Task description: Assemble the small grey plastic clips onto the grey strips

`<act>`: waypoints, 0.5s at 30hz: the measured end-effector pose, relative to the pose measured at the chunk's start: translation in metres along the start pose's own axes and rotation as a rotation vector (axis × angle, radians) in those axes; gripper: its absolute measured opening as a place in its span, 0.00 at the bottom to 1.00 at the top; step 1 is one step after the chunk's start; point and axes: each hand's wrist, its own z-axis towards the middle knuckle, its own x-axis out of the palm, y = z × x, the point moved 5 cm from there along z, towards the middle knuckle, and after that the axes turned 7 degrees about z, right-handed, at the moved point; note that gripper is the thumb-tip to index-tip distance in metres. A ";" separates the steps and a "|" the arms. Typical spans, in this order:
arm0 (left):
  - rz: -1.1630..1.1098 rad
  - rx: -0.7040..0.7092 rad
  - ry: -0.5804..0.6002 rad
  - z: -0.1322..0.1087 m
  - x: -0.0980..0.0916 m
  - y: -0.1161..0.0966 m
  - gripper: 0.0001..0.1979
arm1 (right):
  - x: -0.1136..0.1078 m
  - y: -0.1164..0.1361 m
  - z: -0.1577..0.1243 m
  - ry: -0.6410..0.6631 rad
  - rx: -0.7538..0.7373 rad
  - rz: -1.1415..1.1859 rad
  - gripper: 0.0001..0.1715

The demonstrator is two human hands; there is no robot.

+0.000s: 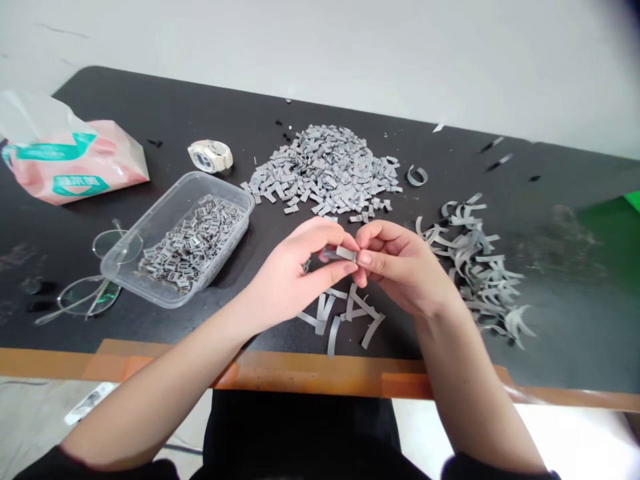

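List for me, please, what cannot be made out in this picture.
Head view: part of the held grey piece, hidden by the fingers of the left hand and right hand.
Head view: the display of the white watch, too small to read.
Head view: part of the glasses, obscured by the clear tub.
Head view: the green object, cut off by the right edge.

- Overall light: bright and diffuse; direction could not be told.
- Wall (350, 53): pale, softly lit, with a blurred dark patch in the upper right corner.
- Worktop (565, 327): dark, with dull sheen and a green reflection at the right.
- Floor (575, 440): washed out to white at lower right.
- Eyeglasses (90, 297): green glint on the nearer lens.
- Left hand (305, 270), right hand (403, 267): evenly lit, slightly soft in detail.
- Tissue pack (120, 157): stretched by wide-angle distortion.
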 end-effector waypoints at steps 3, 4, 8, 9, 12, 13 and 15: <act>-0.107 -0.046 -0.008 0.000 0.001 0.006 0.02 | 0.000 -0.001 -0.001 -0.009 -0.017 -0.029 0.11; -0.127 -0.062 -0.023 0.000 0.001 0.008 0.03 | 0.001 -0.001 -0.001 -0.001 -0.028 -0.046 0.11; -0.265 -0.125 -0.038 0.001 0.000 0.011 0.03 | 0.006 -0.002 -0.001 0.094 -0.054 -0.031 0.13; -0.309 -0.147 -0.029 0.001 0.000 0.011 0.03 | 0.007 -0.004 -0.001 0.107 -0.049 -0.012 0.13; -0.386 -0.191 -0.022 0.001 0.002 0.012 0.03 | 0.004 -0.007 -0.001 0.096 -0.031 0.000 0.14; -0.400 -0.196 -0.028 0.001 0.002 0.013 0.03 | 0.003 -0.007 -0.001 0.088 -0.029 -0.010 0.15; -0.435 -0.199 -0.038 0.001 0.003 0.016 0.03 | 0.002 -0.005 -0.002 0.082 -0.043 -0.033 0.15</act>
